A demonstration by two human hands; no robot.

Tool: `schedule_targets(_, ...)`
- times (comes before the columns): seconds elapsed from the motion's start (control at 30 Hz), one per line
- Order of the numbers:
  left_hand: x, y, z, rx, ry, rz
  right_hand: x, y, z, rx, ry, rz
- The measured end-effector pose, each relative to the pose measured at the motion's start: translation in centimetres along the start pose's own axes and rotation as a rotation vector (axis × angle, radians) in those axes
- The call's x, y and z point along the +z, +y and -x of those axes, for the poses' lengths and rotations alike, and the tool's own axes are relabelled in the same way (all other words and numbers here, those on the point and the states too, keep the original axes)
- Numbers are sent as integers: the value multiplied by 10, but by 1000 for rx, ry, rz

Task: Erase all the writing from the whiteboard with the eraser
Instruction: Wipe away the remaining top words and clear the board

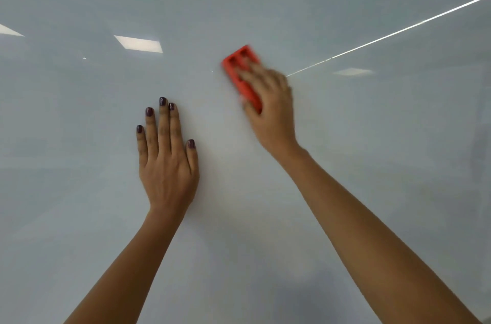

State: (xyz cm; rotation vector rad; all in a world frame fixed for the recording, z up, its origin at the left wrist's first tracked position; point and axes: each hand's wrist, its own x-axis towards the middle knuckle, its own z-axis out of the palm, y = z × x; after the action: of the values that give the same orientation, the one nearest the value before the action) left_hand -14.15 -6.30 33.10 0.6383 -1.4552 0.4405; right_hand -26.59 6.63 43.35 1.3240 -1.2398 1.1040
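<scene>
The right hand (271,108) has its fingers curled around a red ribbed plastic block eraser (243,74), pressed flat on the glossy white whiteboard (265,5). The left hand (167,161) lies flat just beside it, fingers straight and close together, dark polished nails showing.

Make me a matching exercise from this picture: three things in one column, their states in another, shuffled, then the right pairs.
Things:
1. left hand
2. right hand
3. eraser

States:
A. red, blurred, against the whiteboard
B. flat on the board, fingers spread, holding nothing
C. gripping the eraser

Pairs: 1-B, 2-C, 3-A
</scene>
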Motion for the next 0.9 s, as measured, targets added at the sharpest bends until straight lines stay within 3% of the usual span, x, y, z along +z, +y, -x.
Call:
schedule_targets(0.07,-2,-1,0,-3,0,24,3,-3,14,-120,-69,23)
schedule_targets(0.1,-3,-3,0,-11,2,37,1,1,14,-97,-39,22)
schedule_targets(0.27,-16,-38,4,-55,12,13,-9,21,-14,479,308,-48)
schedule_targets(0.4,-31,-78,14,-85,11,-27,-1,10,-21,619,397,-22)
schedule_targets(0.63,-53,-124,31,-123,-14,-78,37,-52,-10,398,271,-24)
schedule_targets(0.9,-63,-142,47,-119,-66,-76,97,-157,43,-106,17,-51)
